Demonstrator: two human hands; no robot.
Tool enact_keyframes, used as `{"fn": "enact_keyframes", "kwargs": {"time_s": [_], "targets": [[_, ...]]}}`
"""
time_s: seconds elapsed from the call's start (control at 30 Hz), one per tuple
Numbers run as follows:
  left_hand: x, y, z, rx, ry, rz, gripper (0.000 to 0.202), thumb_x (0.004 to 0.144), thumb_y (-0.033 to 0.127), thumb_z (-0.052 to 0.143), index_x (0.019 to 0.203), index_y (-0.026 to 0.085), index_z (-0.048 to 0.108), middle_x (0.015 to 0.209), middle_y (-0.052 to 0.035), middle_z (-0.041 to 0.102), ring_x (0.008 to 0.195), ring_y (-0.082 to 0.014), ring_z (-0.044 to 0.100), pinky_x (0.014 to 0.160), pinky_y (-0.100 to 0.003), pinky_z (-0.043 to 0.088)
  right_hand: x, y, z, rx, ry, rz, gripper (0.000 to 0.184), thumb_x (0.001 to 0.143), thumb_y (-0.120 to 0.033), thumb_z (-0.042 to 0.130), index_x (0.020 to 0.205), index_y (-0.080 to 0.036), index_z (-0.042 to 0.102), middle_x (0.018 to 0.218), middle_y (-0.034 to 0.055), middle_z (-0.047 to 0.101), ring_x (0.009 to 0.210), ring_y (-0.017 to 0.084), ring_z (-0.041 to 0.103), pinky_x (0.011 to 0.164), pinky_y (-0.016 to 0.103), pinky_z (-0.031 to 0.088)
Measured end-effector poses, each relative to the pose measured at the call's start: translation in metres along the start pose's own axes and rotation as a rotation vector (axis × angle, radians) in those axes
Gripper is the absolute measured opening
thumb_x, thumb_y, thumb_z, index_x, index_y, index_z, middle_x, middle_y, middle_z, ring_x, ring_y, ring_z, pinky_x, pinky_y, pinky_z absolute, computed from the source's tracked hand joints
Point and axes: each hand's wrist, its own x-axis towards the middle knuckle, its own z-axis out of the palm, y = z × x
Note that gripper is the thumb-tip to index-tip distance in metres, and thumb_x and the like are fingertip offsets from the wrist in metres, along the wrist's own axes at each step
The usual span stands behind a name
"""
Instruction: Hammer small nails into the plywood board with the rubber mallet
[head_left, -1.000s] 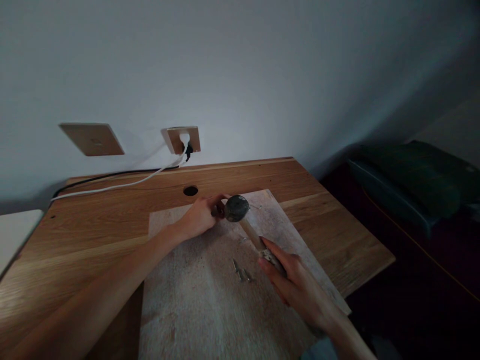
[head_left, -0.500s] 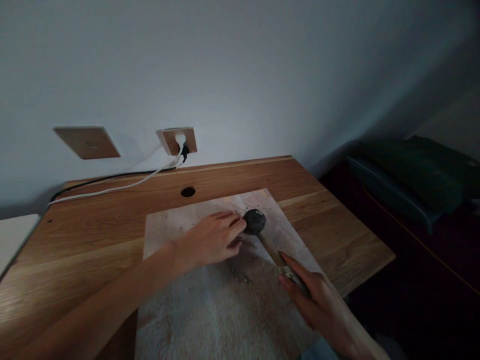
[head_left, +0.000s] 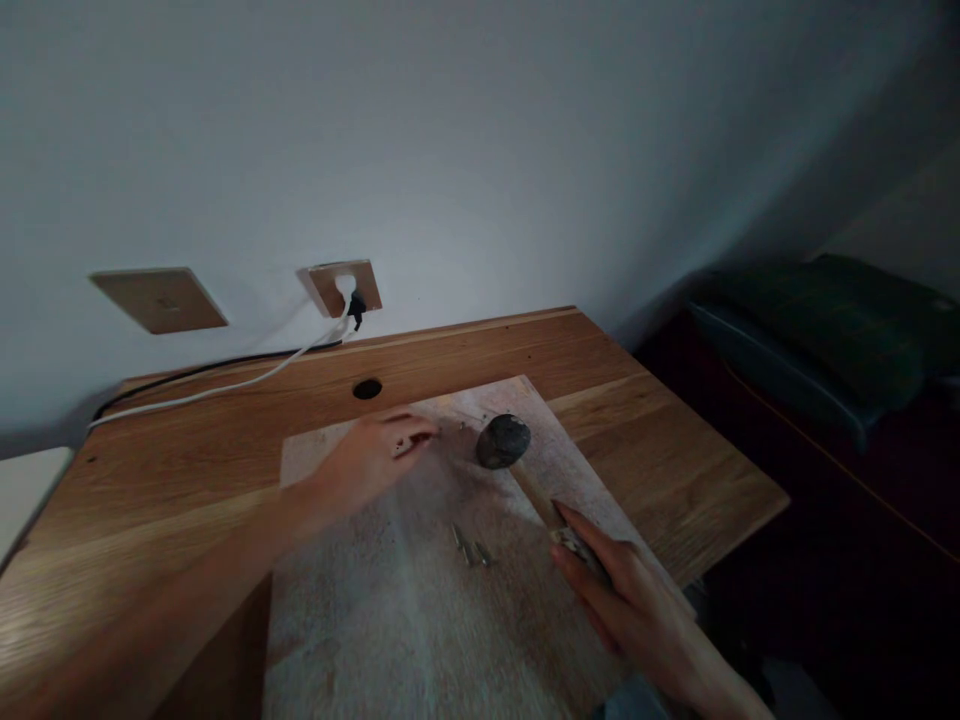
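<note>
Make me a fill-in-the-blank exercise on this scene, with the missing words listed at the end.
1. The right hand grips the mallet by its ____.
2. As seen in the picture, the loose metal fasteners on the pale board lie to the ____ of the right hand.
3. Alongside the black cable runs a second cable coloured ____.
4. As seen in the picture, the socket is to the ____ of the other wall plate.

Missing words: handle; left; white; right.

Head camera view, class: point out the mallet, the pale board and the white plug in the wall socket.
Mallet (head_left: pixel 504 442), head view: on its dark head.
Pale board (head_left: pixel 367 610), head view: on its bare near surface.
White plug (head_left: pixel 345 285), head view: on its body.
</note>
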Motion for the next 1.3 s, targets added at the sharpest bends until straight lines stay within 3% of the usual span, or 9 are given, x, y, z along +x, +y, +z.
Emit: {"fn": "enact_keyframes", "kwargs": {"time_s": [0.1,0.37,0.53,0.73,0.97,1.13,1.3], "targets": [[-0.003,-0.02,-0.003,-0.132,0.021,-0.133,0.017,0.097,0.021,0.062,0.103,0.025,0.077,0.097,-0.0027,0.08,0.08,-0.0191,0.074,0.078,-0.033,0.06,0.0,0.0,0.001,-0.022,0.002,0.006,0.068,0.102,-0.06,0.051,0.148,-0.012,0.067,0.044,-0.0086,0.049,0.043,0.018,0.059,0.055,0.029,0.052],[-0.008,-0.029,0.007,-0.113,0.035,-0.096,0.014,0.097,0.022,0.063,0.101,0.024,0.076,0.1,-0.0046,0.08,0.092,-0.0219,0.074,0.088,-0.038,0.059,-0.002,-0.004,0.001,0.004,-0.011,0.045,0.071,0.101,-0.062,0.052,0.149,-0.011,0.065,0.046,-0.0084,0.047,0.042,0.017,0.055,0.051,0.029,0.047],[-0.008,-0.03,0.006,-0.126,0.043,-0.103,0.007,0.093,0.021,0.069,0.093,0.023,0.075,0.094,-0.0036,0.079,0.089,-0.0215,0.075,0.084,-0.035,0.059,0.0,-0.009,0.004,0.055,-0.049,0.024,0.071,0.101,-0.062,0.053,0.15,-0.012,0.065,0.047,-0.0083,0.046,0.043,0.017,0.052,0.046,0.026,0.044],[-0.008,-0.031,0.007,-0.153,0.07,-0.201,0.028,0.086,0.013,0.067,0.112,0.023,0.073,0.093,-0.0027,0.082,0.082,-0.0208,0.076,0.08,-0.034,0.06,0.018,-0.029,0.013,0.097,-0.229,-0.107,0.059,0.106,-0.053,0.051,0.15,-0.014,0.062,0.05,-0.0089,0.046,0.044,0.013,0.048,0.047,0.023,0.042],[-0.005,-0.024,0.004,-0.188,0.029,-0.265,0.044,0.083,0.01,0.067,0.124,0.022,0.07,0.096,-0.0022,0.083,0.088,-0.0203,0.078,0.083,-0.031,0.059,0.034,-0.044,0.024,0.066,-0.254,-0.168,0.055,0.108,-0.048,0.052,0.15,-0.015,0.061,0.053,-0.0085,0.048,0.045,0.013,0.048,0.044,0.022,0.04],[-0.003,-0.023,0.003,-0.231,0.029,-0.308,0.037,0.083,0.018,0.072,0.12,0.022,0.071,0.095,-0.0017,0.082,0.079,-0.0185,0.076,0.075,-0.028,0.058,0.035,-0.045,0.024,0.035,-0.22,-0.195,0.054,0.108,-0.049,0.05,0.147,-0.014,0.064,0.051,-0.0085,0.046,0.042,0.013,0.046,0.043,0.024,0.04],[-0.004,-0.022,0.001,-0.211,0.021,-0.313,0.041,0.081,0.011,0.068,0.12,0.022,0.072,0.093,-0.0012,0.082,0.082,-0.0192,0.077,0.079,-0.029,0.059,0.034,-0.045,0.025,0.015,-0.24,-0.185,0.057,0.108,-0.051,0.05,0.153,-0.016,0.061,0.051,-0.0076,0.049,0.043,0.015,0.051,0.044,0.025,0.044]]}}
